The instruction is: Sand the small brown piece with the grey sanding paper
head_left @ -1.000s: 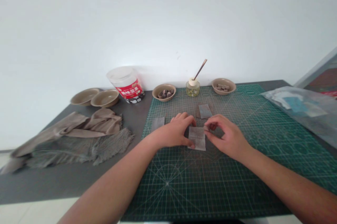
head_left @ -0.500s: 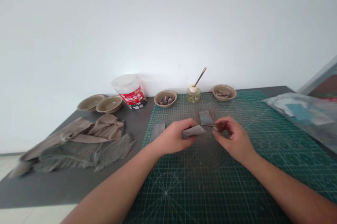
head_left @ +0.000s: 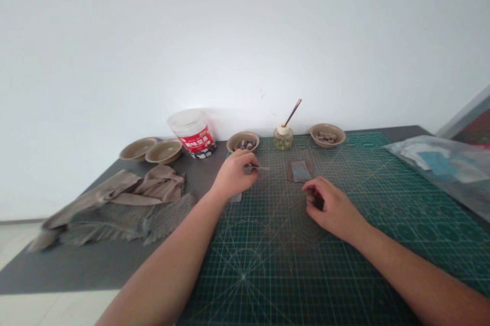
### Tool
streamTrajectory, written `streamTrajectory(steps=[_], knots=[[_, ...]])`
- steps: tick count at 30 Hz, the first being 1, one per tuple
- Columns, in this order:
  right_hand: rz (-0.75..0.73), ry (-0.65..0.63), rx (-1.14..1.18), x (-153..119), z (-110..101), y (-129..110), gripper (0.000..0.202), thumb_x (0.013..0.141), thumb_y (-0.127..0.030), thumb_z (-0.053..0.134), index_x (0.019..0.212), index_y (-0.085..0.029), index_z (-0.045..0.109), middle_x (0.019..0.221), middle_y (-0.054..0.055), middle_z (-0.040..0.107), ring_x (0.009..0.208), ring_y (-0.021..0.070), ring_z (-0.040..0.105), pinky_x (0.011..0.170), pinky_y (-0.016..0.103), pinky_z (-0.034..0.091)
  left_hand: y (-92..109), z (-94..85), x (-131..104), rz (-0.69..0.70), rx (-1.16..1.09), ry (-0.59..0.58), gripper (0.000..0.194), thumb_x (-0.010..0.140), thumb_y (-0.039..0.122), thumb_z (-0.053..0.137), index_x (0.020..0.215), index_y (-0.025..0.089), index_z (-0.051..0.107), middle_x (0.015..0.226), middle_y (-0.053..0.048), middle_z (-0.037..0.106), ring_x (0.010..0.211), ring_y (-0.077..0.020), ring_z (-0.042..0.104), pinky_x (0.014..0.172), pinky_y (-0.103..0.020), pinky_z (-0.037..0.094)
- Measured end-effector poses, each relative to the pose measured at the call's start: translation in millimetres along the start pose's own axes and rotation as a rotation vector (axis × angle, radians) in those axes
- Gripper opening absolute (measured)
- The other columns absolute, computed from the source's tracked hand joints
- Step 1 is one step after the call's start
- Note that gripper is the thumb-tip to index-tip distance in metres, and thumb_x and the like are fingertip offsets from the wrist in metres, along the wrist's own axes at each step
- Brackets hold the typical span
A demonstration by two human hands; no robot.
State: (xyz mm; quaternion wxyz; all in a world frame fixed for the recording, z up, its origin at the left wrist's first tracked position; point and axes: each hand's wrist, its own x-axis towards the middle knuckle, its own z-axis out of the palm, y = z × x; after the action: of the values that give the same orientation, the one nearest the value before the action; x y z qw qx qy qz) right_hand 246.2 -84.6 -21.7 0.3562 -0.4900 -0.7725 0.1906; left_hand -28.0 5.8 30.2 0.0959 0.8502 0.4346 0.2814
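Pinched in the left hand [head_left: 236,175] is a thin, flat grey piece [head_left: 263,168], held above the green gridded mat [head_left: 268,249] near a round brown bowl [head_left: 230,146] — best kept level and unbent; whether anything is clasped by the curled right hand [head_left: 329,206] cannot be told.

Room to pass lies over the mat [head_left: 275,259] between the left hand [head_left: 235,175] and right hand [head_left: 332,207], and between the forearms. Ahead, the jar [head_left: 283,139] with its slanting stick [head_left: 293,112] stands between two bowls, a gap on either side; the bag [head_left: 444,163] obstructs the mat's right edge.
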Motion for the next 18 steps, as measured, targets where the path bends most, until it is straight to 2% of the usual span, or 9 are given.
streamTrajectory(steps=[4,9,15,18], knots=[[-0.007,0.007,-0.014,-1,0,0,0.036,0.074,-0.005,0.058,0.105,-0.023,0.057,0.092,0.002,0.057,0.080,0.0172,0.058,0.075,0.032,0.049,-6,4.8,1,-0.060,0.080,-0.110,0.011,0.072,0.015,0.059,0.080,0.021,0.062,0.089,-0.003,0.062,0.094,-0.0224,0.060,0.082,-0.033,0.048],[0.006,-0.015,-0.003,-2,0,-2,0.037,0.075,-0.004,0.058,0.106,-0.023,0.057,0.091,0.001,0.057,0.080,0.0168,0.058,0.075,0.032,0.048,-10,6.6,0,-0.110,0.153,-0.237,0.012,0.071,0.014,0.059,0.079,0.022,0.058,0.088,-0.002,0.061,0.085,-0.0207,0.061,0.075,-0.031,0.047],[0.015,-0.038,-0.014,-2,0,-3,0.039,0.074,-0.004,0.058,0.108,-0.023,0.056,0.092,0.001,0.058,0.081,0.0170,0.058,0.076,0.033,0.048,-7,10.9,-2,-0.178,0.298,-0.230,0.009,0.076,0.015,0.058,0.081,0.022,0.054,0.093,-0.005,0.059,0.080,-0.0203,0.060,0.071,-0.031,0.044],[0.016,-0.053,-0.023,-2,0,-4,0.039,0.075,-0.004,0.058,0.109,-0.023,0.056,0.093,0.001,0.058,0.083,0.0172,0.059,0.078,0.033,0.048,-8,14.4,-3,-0.199,0.274,-0.218,0.008,0.077,0.018,0.059,0.083,0.021,0.054,0.094,-0.006,0.060,0.081,-0.0212,0.060,0.070,-0.032,0.044]])
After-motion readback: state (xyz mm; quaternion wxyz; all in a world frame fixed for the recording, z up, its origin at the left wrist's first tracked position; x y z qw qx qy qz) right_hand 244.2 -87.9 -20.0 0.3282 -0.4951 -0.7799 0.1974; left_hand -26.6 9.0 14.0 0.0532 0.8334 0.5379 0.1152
